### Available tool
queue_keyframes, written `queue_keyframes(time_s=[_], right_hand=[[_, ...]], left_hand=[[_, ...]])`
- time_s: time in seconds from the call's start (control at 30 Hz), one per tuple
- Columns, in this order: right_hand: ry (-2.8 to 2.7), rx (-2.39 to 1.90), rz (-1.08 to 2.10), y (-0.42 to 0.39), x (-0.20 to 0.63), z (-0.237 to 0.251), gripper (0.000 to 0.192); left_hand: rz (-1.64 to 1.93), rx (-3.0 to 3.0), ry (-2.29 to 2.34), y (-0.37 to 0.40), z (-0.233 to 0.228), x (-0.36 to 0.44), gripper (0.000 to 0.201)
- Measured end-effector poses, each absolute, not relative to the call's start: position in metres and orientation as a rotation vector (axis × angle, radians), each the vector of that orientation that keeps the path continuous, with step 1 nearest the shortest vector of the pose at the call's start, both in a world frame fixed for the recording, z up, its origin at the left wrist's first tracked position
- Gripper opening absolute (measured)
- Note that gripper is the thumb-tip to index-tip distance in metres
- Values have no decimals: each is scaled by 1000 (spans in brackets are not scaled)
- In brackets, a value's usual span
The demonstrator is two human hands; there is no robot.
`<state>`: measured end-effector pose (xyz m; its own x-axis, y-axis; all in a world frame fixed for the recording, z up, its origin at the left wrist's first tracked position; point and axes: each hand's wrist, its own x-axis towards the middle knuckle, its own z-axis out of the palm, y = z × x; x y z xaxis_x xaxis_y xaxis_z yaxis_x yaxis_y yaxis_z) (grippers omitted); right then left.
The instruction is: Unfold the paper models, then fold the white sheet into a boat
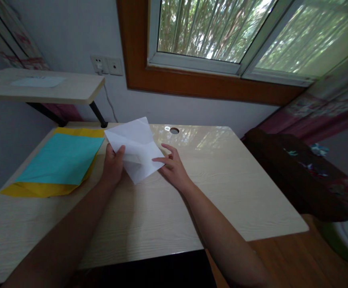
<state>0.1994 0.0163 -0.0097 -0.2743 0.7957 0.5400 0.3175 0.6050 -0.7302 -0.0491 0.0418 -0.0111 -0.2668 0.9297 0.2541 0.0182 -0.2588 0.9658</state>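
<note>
The left hand (113, 165) grips the left side of a white sheet of paper (134, 148), thumb on top and pressed toward the curled fingers, so it is closed on the paper's edge. The right hand (174, 168) lies partly open, its fingers spread and loosely bent, with the index fingertip touching the sheet's right edge; it pinches nothing. The sheet is creased and partly folded, its near corner resting on the tabletop (191, 192) while the far part lifts up between the two hands. Just left of the left hand lies a turquoise sheet (61, 160) stacked on a yellow sheet (38, 189), whose edges show along the near and far sides; the stack sits close to the tabletop's left edge. A round cable hole (174, 130) sits just beyond the white sheet near the far edge. To the right of the right hand the tabletop runs bare to its right edge, and a broad bare stretch lies between the hands and the near edge. A raised shelf (42, 86) stands over the far left corner.
</note>
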Motion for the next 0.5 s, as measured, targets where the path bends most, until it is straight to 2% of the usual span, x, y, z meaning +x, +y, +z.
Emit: queue_keyframes(time_s=[0.13, 0.37, 0.5], right_hand=[[-1830, -927, 579, 17, 201, -8, 29], [-1804, -969, 571, 16, 203, -5, 57], [-1687, -1032, 548, 18, 205, -4, 54]], left_hand=[[1665, 1092, 1183, 46, -13, -45, 47], [1654, 965, 1177, 48, -9, -40, 48], [1644, 1063, 1210, 50, -15, -45, 44]])
